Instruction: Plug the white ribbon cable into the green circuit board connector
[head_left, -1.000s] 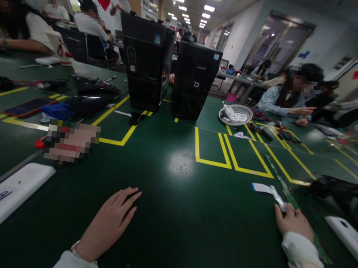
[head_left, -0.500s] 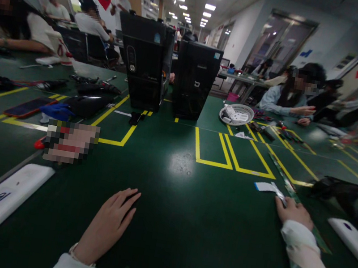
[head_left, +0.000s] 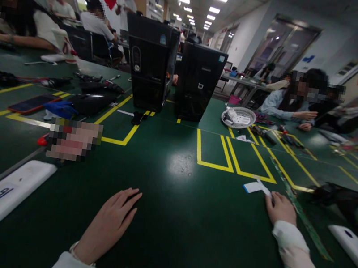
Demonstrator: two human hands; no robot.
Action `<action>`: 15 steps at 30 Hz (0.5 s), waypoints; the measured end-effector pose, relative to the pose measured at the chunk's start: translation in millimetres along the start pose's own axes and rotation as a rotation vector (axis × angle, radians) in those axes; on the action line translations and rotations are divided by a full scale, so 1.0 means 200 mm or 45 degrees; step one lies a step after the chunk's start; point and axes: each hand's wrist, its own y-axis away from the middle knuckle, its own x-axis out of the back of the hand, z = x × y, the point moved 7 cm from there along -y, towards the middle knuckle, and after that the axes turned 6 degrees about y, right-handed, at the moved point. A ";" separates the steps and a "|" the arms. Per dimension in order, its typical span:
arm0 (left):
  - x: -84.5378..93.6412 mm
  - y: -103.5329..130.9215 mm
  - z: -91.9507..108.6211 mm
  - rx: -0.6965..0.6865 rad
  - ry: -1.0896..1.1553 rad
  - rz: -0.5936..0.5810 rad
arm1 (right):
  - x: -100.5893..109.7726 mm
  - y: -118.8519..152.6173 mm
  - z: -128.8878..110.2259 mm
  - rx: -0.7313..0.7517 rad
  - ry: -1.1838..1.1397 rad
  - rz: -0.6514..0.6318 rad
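My left hand (head_left: 109, 225) lies palm down on the green tabletop (head_left: 174, 251), fingers stretched out and nothing in them. On the right, my right hand (head_left: 281, 209) has its fingers closed on one end of a white flat ribbon cable (head_left: 253, 187). The cable's free end, tipped in blue, points left, and a bend shows near the fingertips. Just beyond that hand runs a long, narrow green circuit board strip (head_left: 311, 228). My right fingertips are partly hidden by the hand itself.
Two black computer towers (head_left: 152, 66) stand at the back. A white basket (head_left: 252, 118) holds white parts. White casings lie left (head_left: 20, 192) and right (head_left: 352, 250). Yellow tape (head_left: 216, 167) marks the table. A blue cloth-like item (head_left: 60, 108) lies left; people sit around.
My right hand has moved left with the ribbon cable, away from the circuit board strip. My left hand stays where it was. The view has shifted slightly.
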 end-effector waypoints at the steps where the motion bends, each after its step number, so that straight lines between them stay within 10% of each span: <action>1: 0.00 0.00 0.00 -0.004 0.001 0.004 | 0.00 -0.01 -0.05 0.049 -0.029 0.020; 15: 0.08 0.03 -0.14 0.097 0.097 0.131 | 0.25 0.13 -1.18 0.870 -0.448 0.122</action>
